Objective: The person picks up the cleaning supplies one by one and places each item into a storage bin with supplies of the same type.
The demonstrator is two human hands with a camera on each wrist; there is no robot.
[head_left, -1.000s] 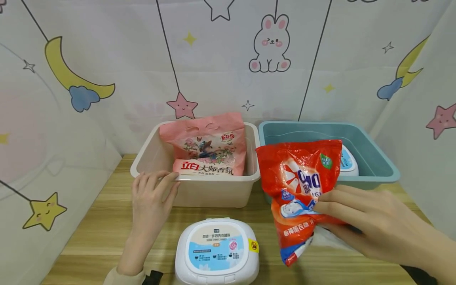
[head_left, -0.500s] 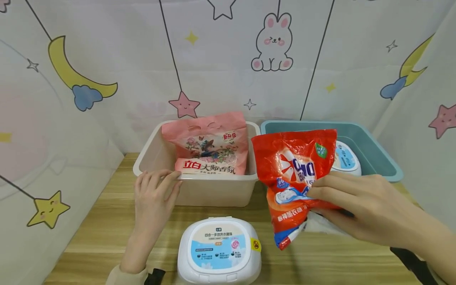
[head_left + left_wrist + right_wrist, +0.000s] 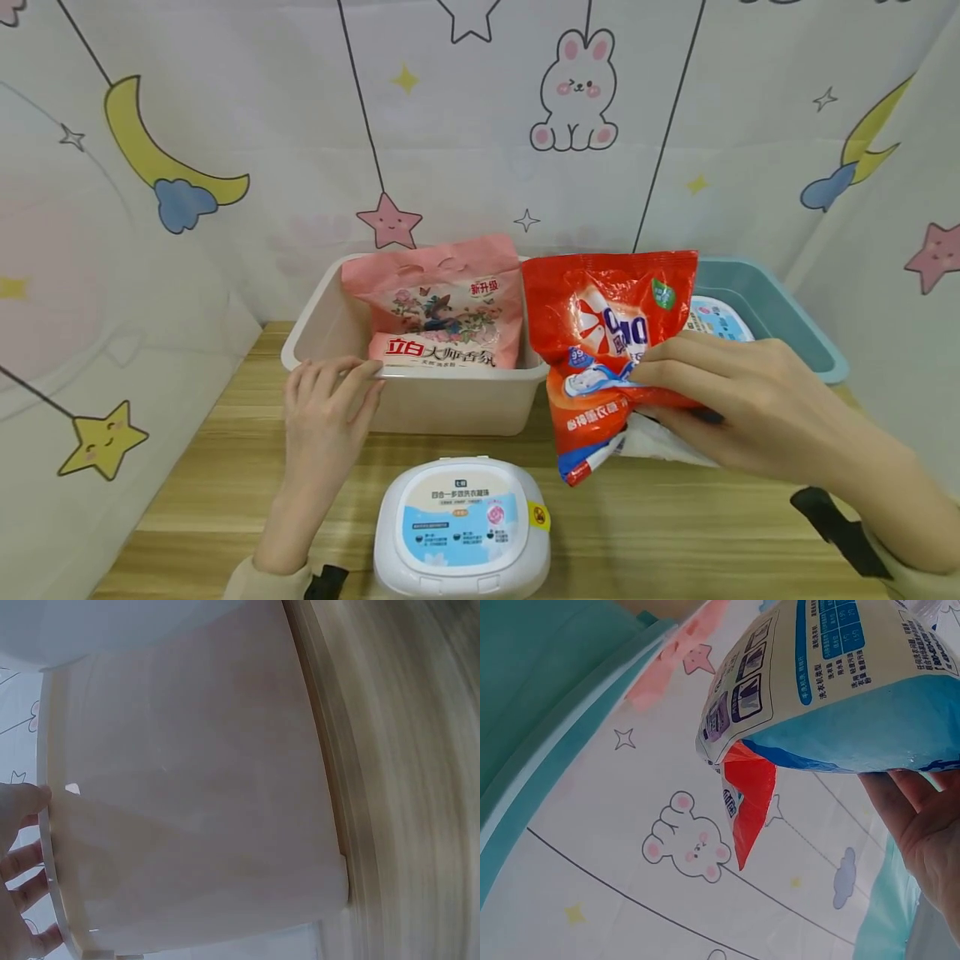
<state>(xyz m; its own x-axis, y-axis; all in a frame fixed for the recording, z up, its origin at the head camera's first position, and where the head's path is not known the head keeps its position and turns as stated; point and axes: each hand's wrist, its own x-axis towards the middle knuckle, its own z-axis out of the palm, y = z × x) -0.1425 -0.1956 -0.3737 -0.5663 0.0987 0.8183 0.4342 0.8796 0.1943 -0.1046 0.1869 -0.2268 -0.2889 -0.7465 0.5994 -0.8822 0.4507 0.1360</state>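
My right hand (image 3: 720, 400) grips a red bag of laundry detergent (image 3: 607, 333) by its right side, in the air before the gap between the two bins. Its white and blue back (image 3: 840, 705) shows in the right wrist view. My left hand (image 3: 322, 417) holds the front rim of the cream bin (image 3: 450, 404) near its left corner; the left wrist view has the fingertips (image 3: 26, 859) at that rim. A pink detergent bag (image 3: 442, 308) stands inside the cream bin. Behind the red bag is a teal bin (image 3: 810, 333), partly hidden, with a white tub (image 3: 720, 317) in it.
A white lidded box (image 3: 461, 529) with a blue label and yellow sticker sits on the wooden table (image 3: 637, 550) before the cream bin. A printed cloth (image 3: 465, 125) hangs behind the bins and along both sides.
My right hand has carried the red bag upward and a little left, toward the bins. The left hand stays at the cream bin's rim. The view has shifted slightly.
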